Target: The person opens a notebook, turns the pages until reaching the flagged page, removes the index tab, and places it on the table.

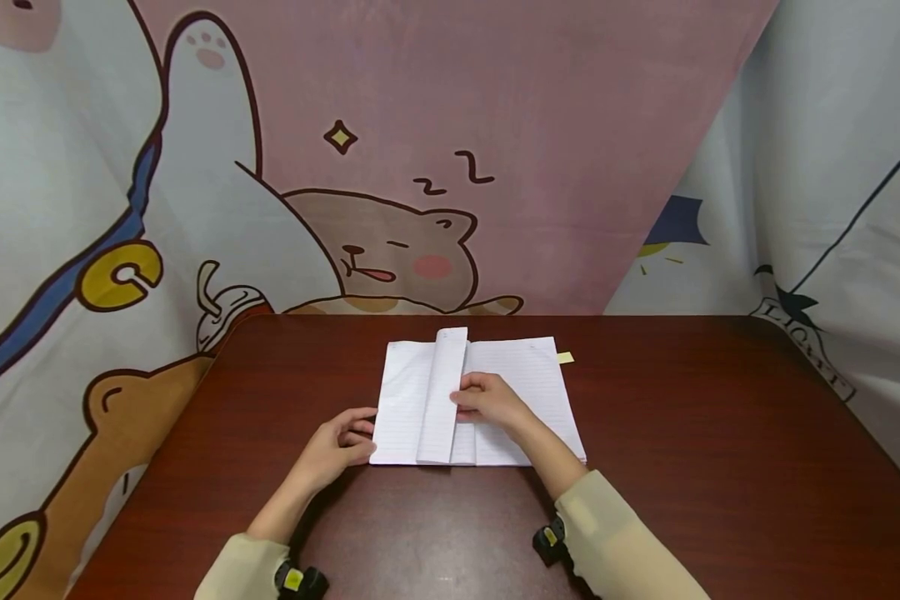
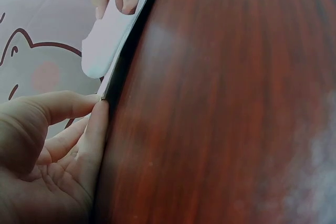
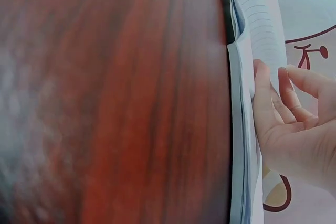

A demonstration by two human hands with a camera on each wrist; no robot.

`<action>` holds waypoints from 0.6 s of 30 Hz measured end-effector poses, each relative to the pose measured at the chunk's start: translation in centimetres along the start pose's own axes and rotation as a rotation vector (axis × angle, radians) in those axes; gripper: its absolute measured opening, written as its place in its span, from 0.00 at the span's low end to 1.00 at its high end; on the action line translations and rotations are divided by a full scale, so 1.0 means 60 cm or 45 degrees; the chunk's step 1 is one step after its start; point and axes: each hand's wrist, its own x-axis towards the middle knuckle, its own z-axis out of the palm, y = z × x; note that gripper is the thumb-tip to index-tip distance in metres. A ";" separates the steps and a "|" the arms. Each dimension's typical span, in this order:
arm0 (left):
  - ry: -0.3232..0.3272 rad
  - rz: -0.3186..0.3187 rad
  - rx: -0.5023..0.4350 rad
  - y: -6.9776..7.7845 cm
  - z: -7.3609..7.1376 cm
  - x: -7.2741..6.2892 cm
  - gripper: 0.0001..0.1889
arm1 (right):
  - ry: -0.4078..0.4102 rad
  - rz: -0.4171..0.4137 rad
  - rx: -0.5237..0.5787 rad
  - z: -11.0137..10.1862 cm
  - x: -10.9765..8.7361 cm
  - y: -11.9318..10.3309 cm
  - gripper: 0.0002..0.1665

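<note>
- Out around the work, a dark reddish-brown wood-grain table (image 1: pixel 682 400) is filling the foreground, its surface shining near the front edge.
- Behind it, a pink and white cartoon-printed cloth (image 1: pixel 570 125) is hanging, a sleeping brown animal showing just past the far edge.
- Down low, pale yellow-green sleeves (image 1: pixel 622 533) are covering both forearms, and small black devices (image 1: pixel 300 581) are sitting at the wrists.
- Here's the centre: an open white ruled paper notebook (image 1: pixel 525 367) is lying on the table between the two hands, near the far edge.
- On its left side, the left hand (image 1: pixel 335 446) is pinching the notebook's outer edge between thumb and fingers.
- Over the middle, the right hand (image 1: pixel 495 400) is gripping the free edge of a raised white ruled leaf (image 1: pixel 441 400), its wrist crossing the right page.
- That leaf is standing up in a curve, hiding part of the left page.
- Both pages are showing fine lines, and a small yellow tab (image 1: pixel 566 358) is poking out at the upper right.
</note>
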 end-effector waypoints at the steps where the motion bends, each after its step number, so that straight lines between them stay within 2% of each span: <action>1: 0.001 0.002 0.000 0.000 0.000 0.000 0.29 | 0.002 0.002 0.004 0.000 0.000 0.001 0.07; 6: 0.007 0.002 0.013 -0.001 0.002 0.000 0.28 | -0.005 -0.005 0.004 0.001 -0.002 0.001 0.07; 18: 0.025 -0.016 0.003 -0.005 0.002 0.004 0.28 | -0.036 -0.031 -0.053 0.002 -0.003 0.004 0.14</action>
